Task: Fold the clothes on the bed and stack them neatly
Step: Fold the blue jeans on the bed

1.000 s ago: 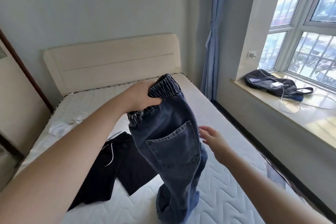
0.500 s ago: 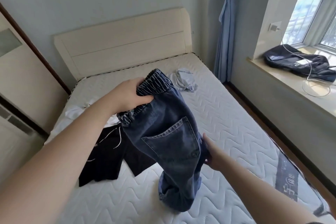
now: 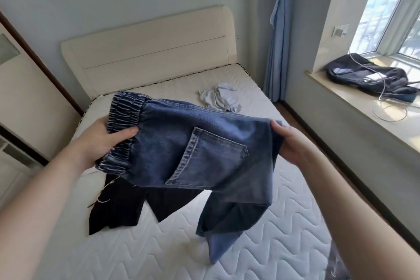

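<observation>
Blue jeans (image 3: 204,143) with an elastic waistband are stretched sideways above the bed, back pocket facing me, legs hanging down to the mattress. My left hand (image 3: 106,141) grips the waistband at the left. My right hand (image 3: 288,141) grips the denim at the right. Under the jeans black trousers (image 3: 127,204) with a white drawstring lie spread on the white quilted mattress (image 3: 284,223). A crumpled light grey garment (image 3: 221,98) lies near the head of the bed.
A cream headboard (image 3: 150,52) stands against the far wall. A blue curtain (image 3: 276,36) hangs in the corner. On the windowsill (image 3: 363,120) at the right rest a dark bag (image 3: 372,75) and a white cable. A wardrobe (image 3: 25,98) stands at the left.
My right hand has taken hold of the jeans and pulled them out to the right. The jeans now lie horizontally between both hands instead of hanging from the left hand.
</observation>
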The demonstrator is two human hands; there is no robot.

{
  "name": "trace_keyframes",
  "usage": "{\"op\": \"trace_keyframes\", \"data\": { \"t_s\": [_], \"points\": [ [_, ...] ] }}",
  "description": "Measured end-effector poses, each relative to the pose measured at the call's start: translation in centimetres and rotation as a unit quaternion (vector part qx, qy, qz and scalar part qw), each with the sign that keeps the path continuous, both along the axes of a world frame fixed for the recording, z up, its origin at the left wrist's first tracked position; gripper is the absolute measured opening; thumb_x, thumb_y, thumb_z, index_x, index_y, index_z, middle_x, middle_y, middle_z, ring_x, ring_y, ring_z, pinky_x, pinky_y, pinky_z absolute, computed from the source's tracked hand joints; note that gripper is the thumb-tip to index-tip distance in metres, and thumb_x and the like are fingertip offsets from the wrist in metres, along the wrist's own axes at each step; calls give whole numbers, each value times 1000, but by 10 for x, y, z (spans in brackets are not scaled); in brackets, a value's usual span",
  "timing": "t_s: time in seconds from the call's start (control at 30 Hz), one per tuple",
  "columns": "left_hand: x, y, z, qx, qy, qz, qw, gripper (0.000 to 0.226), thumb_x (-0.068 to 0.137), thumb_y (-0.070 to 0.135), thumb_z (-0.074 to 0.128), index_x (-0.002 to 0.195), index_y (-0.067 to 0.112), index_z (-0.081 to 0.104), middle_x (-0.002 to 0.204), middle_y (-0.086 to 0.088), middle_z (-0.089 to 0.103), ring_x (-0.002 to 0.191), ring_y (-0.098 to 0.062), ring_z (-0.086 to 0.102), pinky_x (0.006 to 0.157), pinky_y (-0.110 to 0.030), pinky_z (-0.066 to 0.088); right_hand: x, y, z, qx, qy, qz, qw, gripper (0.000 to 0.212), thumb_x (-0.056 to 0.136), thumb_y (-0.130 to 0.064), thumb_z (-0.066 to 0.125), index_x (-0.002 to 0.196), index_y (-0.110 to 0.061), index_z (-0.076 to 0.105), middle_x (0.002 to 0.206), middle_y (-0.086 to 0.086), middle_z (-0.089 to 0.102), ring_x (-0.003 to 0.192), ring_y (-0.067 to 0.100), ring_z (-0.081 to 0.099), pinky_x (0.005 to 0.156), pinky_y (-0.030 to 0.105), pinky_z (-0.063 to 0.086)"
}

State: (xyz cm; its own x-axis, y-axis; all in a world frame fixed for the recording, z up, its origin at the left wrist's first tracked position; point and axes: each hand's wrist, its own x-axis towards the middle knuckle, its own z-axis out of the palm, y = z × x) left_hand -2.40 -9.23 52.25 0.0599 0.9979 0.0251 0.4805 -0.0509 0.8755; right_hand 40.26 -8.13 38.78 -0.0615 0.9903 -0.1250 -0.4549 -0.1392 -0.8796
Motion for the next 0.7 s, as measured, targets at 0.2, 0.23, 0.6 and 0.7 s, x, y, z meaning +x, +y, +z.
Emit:
{"op": "trace_keyframes", "data": {
  "t_s": [0.2, 0.23, 0.6, 0.7],
  "points": [
    [35, -15, -6, -20, -109, -1, 994, 22, 71, 25, 69, 84, 42, 73, 88, 7, 76, 78, -12, 73, 68, -34, 53, 50, -19, 81, 138, -137, -142, 971, 18, 88, -25, 70, 99, -10, 73, 100, 13, 74, 92, 23, 70, 78, 32, 57],
    [38, -20, -9, -13, -123, -3, 992, 23, 70, 24, 69, 82, 44, 74, 88, 7, 76, 79, -13, 73, 67, -33, 55, 54, -23, 91, 162, -153, -150, 963, 14, 87, -25, 71, 95, -14, 74, 95, 9, 75, 87, 19, 71, 73, 28, 56],
    [17, -87, -121, -80, -208, 38, 974, 33, 74, 19, 71, 107, 20, 71, 105, -3, 75, 96, -23, 72, 68, -26, 59, 50, -33, 46, 141, -357, -64, 921, 22, 82, -44, 69, 92, -26, 75, 84, -4, 76, 75, 7, 70, 64, 17, 53],
    [13, -114, -183, -148, -189, 78, 968, 34, 76, 12, 70, 110, 14, 65, 105, -5, 75, 95, -21, 71, 74, -29, 57, 35, -33, -24, 48, -468, -3, 882, 22, 86, -46, 68, 83, -25, 74, 75, -4, 73, 67, 6, 64, 61, 21, 51]
  ]
}}
